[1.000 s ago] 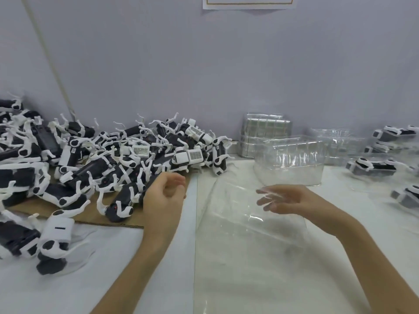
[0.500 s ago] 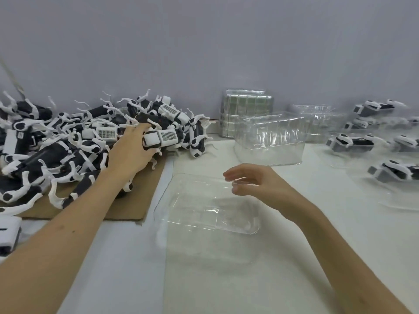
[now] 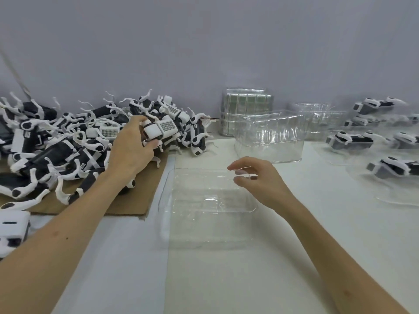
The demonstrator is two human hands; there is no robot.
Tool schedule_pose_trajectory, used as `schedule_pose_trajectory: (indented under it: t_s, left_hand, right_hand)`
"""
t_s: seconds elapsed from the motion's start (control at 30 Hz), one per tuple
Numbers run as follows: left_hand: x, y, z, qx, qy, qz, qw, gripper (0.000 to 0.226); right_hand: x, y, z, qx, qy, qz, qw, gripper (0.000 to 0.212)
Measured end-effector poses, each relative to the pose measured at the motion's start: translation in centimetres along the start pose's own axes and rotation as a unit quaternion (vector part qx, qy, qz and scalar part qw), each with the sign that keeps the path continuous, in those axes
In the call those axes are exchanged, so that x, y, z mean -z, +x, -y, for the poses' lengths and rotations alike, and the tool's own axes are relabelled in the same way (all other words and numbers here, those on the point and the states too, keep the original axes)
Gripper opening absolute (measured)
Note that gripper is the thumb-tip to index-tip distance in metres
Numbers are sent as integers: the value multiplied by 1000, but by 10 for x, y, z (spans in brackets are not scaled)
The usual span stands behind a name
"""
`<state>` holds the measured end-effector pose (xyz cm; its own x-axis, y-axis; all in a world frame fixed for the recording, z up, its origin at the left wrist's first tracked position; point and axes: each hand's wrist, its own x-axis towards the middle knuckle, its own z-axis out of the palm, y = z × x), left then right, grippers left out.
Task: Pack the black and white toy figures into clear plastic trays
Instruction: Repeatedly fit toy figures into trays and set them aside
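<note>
White surface [image 3: 306, 223] carries a clear tray [image 3: 204, 200], its far rim pinched by the right hand [image 3: 256, 182]; the left hand [image 3: 129, 150] grips a toy figure [image 3: 161, 130] atop the pile [image 3: 56, 143] on cardboard [image 3: 136, 200].

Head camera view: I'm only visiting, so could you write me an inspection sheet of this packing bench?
Surface: white table, with a brown cardboard sheet on its left part.
Job's things: heap of toy figures on the cardboard; empty clear tray in front; packed figures in clear plastic at far right, blurred.
Clutter: stacked clear trays and a silvery ribbed stack by the wall.
Hands: left hand grips a figure at the heap's edge; right hand pinches the clear tray's far rim.
Cables: thin pale line slanting at far left; cannot tell if it is a cable.
Surroundings: plain grey wall.
</note>
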<state>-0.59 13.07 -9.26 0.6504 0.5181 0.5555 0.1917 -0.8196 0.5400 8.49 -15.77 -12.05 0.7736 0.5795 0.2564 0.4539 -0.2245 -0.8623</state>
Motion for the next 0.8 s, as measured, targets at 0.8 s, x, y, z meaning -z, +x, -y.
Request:
schedule_pose_trajectory:
  t_s: [0.8]
  left_hand:
    - [42,-66,-84,261,-497,231,794,35]
  right_hand:
    - [-7,-13,26,189,111,-52,974,45]
